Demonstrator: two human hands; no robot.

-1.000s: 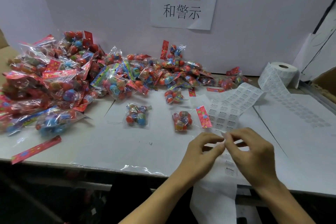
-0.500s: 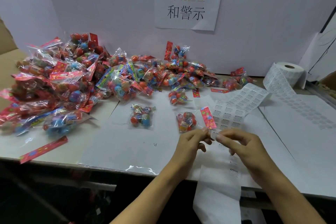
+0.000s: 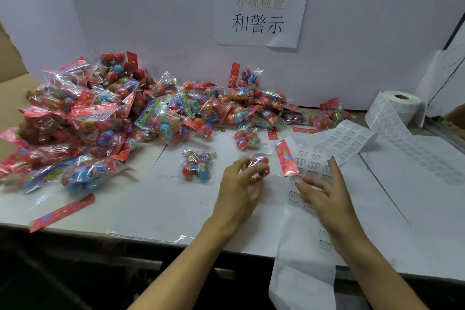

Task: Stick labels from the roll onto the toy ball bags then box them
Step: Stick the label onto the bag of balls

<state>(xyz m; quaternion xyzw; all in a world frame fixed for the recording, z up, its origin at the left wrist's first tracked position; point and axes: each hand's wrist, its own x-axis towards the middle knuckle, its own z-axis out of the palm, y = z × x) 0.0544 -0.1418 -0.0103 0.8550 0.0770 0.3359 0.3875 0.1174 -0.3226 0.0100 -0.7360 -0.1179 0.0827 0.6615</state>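
Head view: left grip (image 3: 239,184) clasps one ball bag (image 3: 260,167); right grip (image 3: 324,191) spread flat.

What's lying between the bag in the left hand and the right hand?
In the head view, that bag's red header card and the label strip, which the right hand rests on.
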